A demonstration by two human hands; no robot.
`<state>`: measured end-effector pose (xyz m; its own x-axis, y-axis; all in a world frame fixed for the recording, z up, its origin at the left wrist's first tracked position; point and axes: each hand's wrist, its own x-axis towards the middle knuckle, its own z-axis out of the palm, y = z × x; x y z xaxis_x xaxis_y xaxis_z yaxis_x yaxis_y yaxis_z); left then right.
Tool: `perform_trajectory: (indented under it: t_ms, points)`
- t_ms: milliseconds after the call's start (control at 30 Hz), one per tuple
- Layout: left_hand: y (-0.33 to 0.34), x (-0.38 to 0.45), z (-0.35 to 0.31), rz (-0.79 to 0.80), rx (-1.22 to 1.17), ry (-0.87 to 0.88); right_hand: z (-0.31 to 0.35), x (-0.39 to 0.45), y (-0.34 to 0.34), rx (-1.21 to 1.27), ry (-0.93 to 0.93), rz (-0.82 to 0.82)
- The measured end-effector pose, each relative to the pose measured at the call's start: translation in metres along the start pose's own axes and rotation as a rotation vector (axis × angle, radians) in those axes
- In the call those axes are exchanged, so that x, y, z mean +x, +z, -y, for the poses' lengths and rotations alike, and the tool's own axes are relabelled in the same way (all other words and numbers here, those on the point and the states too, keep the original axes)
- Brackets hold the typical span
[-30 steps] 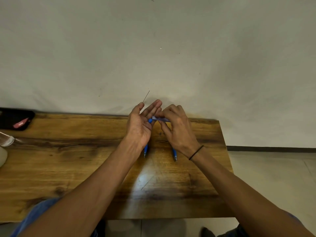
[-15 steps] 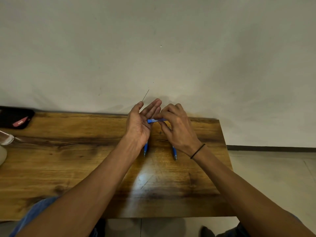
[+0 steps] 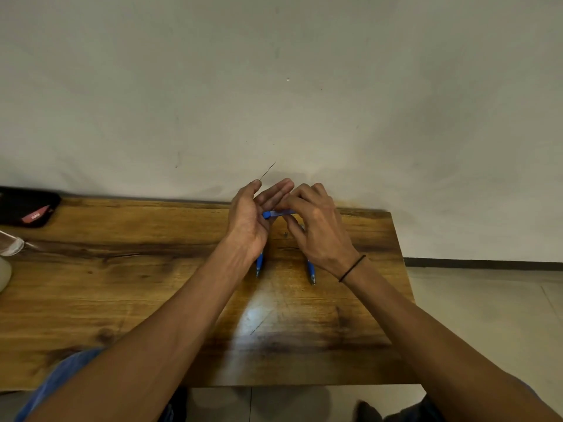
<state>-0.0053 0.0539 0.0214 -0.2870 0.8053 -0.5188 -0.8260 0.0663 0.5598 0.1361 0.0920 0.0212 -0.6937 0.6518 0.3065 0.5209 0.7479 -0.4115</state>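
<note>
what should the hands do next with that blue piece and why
Probably curl the left hand round the end of the blue piece. The right hand alone pinches it above the table; its end rests against the left fingers, which lie fairly straight, so it could slip.

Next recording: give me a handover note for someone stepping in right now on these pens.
The left-hand grip has straight fingers, palm at one end of the short blue piece. The right-hand grip pinches its other end, above the wooden table. One blue pen lies under the left wrist, a second blue pen under the right, tips toward the person. Done: the piece is in hand. Left: fitting or removing it, I cannot tell which; both pens wait on the table.
</note>
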Motion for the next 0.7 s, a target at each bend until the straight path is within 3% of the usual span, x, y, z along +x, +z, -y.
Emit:
perform_trajectory:
  t_ms: [300,700]
  points:
    - [-0.0003,0.0016,-0.0006,0.008,0.084,0.046,0.0013,-0.0014,-0.0004,-0.033,-0.019,-0.007]
    - [-0.0019,0.005,-0.0001,-0.011,0.225,0.044,0.0059,0.0001,-0.0076,-0.124,-0.039,0.124]
